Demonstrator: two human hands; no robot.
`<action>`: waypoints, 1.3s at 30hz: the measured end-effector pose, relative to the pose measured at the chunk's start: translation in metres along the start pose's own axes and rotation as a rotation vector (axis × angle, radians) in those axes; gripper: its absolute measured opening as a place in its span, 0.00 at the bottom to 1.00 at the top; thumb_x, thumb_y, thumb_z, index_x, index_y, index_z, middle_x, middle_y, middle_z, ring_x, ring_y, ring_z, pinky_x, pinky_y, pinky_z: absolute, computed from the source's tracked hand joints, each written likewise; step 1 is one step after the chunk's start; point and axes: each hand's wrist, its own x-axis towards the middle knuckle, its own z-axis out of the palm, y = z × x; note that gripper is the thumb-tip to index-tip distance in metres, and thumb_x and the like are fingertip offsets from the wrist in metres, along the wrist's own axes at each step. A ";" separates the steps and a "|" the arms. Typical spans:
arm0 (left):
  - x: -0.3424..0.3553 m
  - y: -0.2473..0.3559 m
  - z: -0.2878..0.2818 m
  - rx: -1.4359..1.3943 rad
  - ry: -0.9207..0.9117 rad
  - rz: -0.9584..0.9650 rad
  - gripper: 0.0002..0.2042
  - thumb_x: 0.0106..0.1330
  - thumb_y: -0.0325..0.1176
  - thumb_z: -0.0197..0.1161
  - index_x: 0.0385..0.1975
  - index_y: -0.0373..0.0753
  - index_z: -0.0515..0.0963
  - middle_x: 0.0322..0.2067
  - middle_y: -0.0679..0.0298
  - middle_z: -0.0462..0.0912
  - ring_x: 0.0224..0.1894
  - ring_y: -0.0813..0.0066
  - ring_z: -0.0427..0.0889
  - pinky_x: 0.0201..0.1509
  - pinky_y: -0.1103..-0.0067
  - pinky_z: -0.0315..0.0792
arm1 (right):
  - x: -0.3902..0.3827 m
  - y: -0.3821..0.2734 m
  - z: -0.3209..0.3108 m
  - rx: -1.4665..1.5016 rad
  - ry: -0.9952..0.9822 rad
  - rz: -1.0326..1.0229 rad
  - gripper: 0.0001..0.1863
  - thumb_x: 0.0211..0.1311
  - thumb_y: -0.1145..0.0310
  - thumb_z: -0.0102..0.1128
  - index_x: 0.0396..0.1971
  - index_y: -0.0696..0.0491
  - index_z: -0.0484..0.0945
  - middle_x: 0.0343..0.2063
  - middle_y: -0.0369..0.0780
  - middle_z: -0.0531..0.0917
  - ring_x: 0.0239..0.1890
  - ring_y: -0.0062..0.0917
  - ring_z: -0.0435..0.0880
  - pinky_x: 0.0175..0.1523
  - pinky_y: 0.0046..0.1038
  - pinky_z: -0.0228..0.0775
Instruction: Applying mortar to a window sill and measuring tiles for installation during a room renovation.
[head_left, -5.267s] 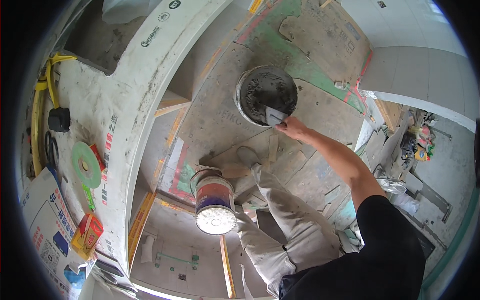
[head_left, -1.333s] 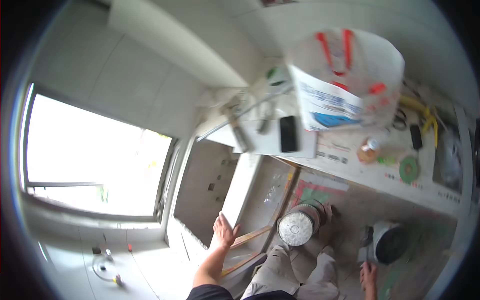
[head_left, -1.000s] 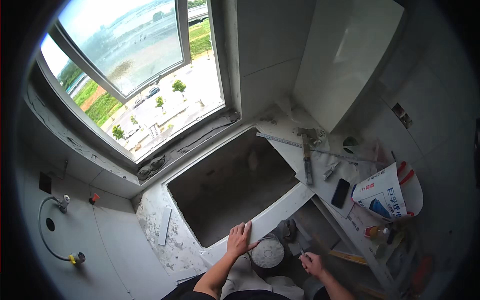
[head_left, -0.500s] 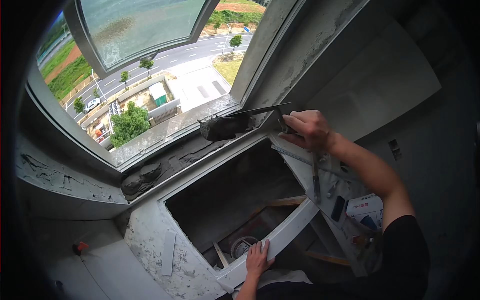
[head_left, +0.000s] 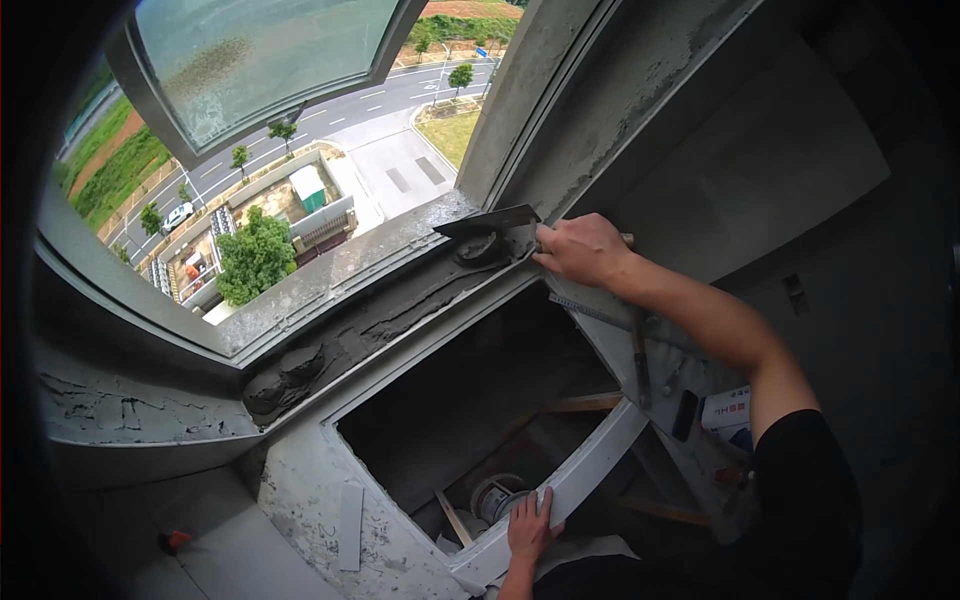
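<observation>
My right hand (head_left: 582, 249) is closed on the handle of a steel trowel (head_left: 485, 220), whose blade is at the right end of the sill below the open window. A dark, wet lump of mortar (head_left: 480, 251) lies just under the blade. More grey mortar (head_left: 288, 386) runs unevenly along the sill toward its left end. My left hand (head_left: 530, 525) rests with fingers spread on the white front edge (head_left: 595, 465) of a large rectangular cutout in the counter, below the sill.
The dark opening (head_left: 450, 390) has a round bucket (head_left: 493, 497) underneath. On the counter's right are a metal tool (head_left: 640, 365), a phone (head_left: 686, 415) and a printed bag (head_left: 727, 410). A loose strip (head_left: 350, 525) lies on the left; the window sash (head_left: 260, 60) hangs over the top.
From the mortar bucket on the floor, the trowel has come up to the sill. Half a second ago it carried a lump above the sill; now that lump lies lower, on the sill's right end.
</observation>
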 end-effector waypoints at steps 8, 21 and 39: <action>0.027 0.018 0.010 0.079 -0.007 0.096 0.50 0.51 0.58 0.86 0.76 0.46 0.76 0.64 0.50 0.81 0.64 0.47 0.81 0.70 0.56 0.74 | -0.324 -0.076 0.075 1.180 0.181 0.549 0.23 0.78 0.48 0.73 0.43 0.57 0.86 0.21 0.41 0.82 0.25 0.23 0.76 0.35 0.33 0.70; -0.002 0.037 0.059 0.503 -0.201 0.204 0.55 0.72 0.67 0.71 0.83 0.26 0.60 0.71 0.33 0.71 0.73 0.31 0.73 0.74 0.43 0.70 | -1.021 -0.435 0.352 1.191 -0.168 1.892 0.30 0.81 0.38 0.60 0.39 0.55 0.86 0.34 0.50 0.89 0.40 0.52 0.90 0.47 0.54 0.80; 0.025 0.090 0.101 0.585 -0.305 -0.531 0.66 0.63 0.57 0.86 0.90 0.43 0.40 0.89 0.45 0.43 0.84 0.34 0.58 0.83 0.35 0.64 | -1.372 -0.529 0.699 1.121 -0.831 1.741 0.10 0.64 0.64 0.65 0.34 0.50 0.93 0.40 0.43 0.94 0.47 0.44 0.95 0.49 0.48 0.88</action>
